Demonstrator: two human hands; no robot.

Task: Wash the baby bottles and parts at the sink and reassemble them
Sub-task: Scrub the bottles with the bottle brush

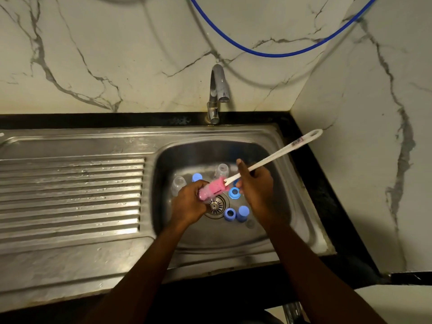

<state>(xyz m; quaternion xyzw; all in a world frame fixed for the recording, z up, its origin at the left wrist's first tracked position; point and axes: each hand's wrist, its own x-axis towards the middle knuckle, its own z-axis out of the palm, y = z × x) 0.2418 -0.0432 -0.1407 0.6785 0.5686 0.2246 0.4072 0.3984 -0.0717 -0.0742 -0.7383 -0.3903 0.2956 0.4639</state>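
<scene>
Over the sink basin (275,206) my left hand (188,204) grips a clear baby bottle (204,195) lying on its side. A pink sponge brush head (216,187) is pushed into its mouth. My right hand (256,185) holds the brush's long white handle (280,153), which points up to the right. Two more clear bottles (178,183) (221,170) stand in the basin. Blue caps (197,177) (243,212) and blue collar rings (234,192) (229,213) lie around the drain (216,205).
A chrome tap (217,94) stands behind the basin, with no water seen running. The ribbed steel drainboard (70,195) stretches to the left. A black counter edge (332,195) and marble wall close in on the right. A blue hose (275,53) hangs on the back wall.
</scene>
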